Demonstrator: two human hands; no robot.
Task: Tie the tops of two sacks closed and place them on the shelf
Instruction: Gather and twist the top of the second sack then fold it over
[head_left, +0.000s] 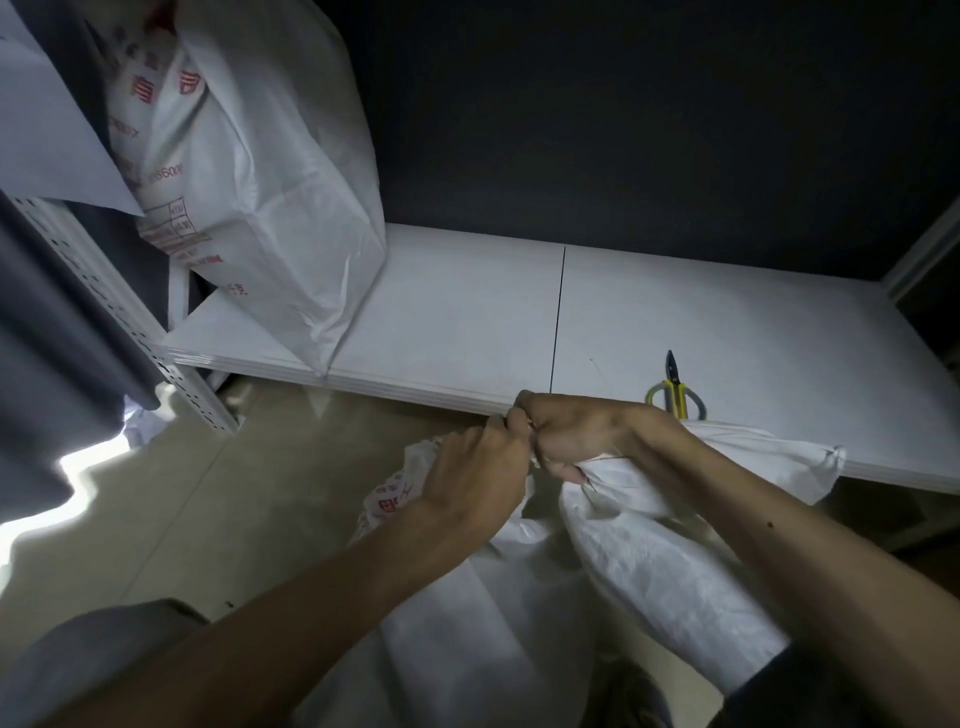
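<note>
Left hand (470, 467) and right hand (574, 431) meet at the gathered neck of the woven sack (654, 551), each grip clenched on it just before the shelf (701, 312) edge, seemingly mid-tie; next comes cinching tight, then lifting it beside the shelved sack (270, 208).

White sacks (649, 561) with red print; yellow-handled scissors (675, 392); white shelf (467, 322).
</note>
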